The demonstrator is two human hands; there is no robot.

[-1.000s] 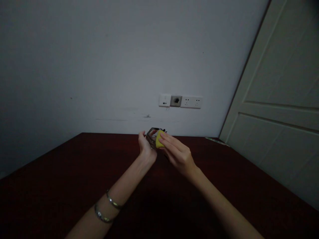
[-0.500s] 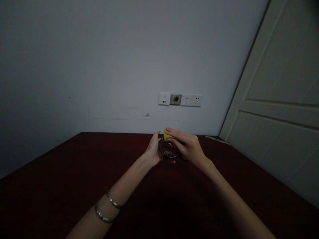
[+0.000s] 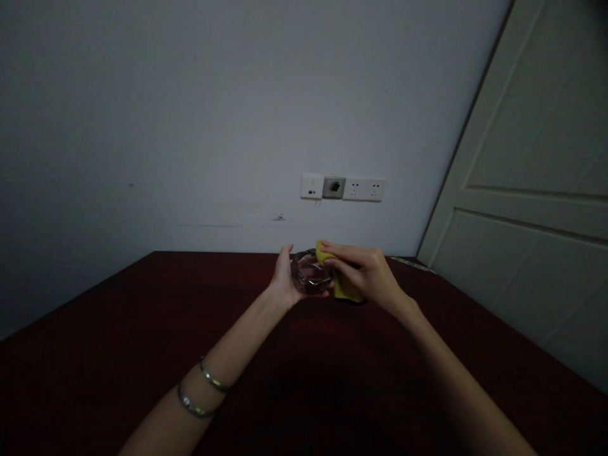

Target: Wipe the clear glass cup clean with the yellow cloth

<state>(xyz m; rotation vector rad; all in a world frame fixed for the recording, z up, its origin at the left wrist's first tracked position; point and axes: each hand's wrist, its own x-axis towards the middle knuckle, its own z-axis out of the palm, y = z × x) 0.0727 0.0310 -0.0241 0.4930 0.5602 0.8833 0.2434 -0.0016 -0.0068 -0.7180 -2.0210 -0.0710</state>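
A clear glass ashtray (image 3: 310,278), round with a thick faceted rim, rests in my left hand (image 3: 284,278). The palm and fingers support it from the left and below, with the thumb pointing up beside it. My right hand (image 3: 368,269) pinches a yellow cloth (image 3: 349,290), whose folded upper part sits between thumb and fingers at the ashtray's right rim. The cloth's lower part hangs below the fingers. Both hands are above the dark red table (image 3: 190,316). Two silver bangles (image 3: 197,405) circle my left forearm.
A pale wall (image 3: 213,126) rises behind the table, with a row of sockets (image 3: 363,189) low on it. To the right stands a light panelled door (image 3: 532,190). A thin flat strip (image 3: 413,264) lies at the table's back right edge.
My left hand and the ashtray have shifted slightly left and up, showing more of the ashtray. My right hand has drawn a little right, and more of the yellow cloth now shows.
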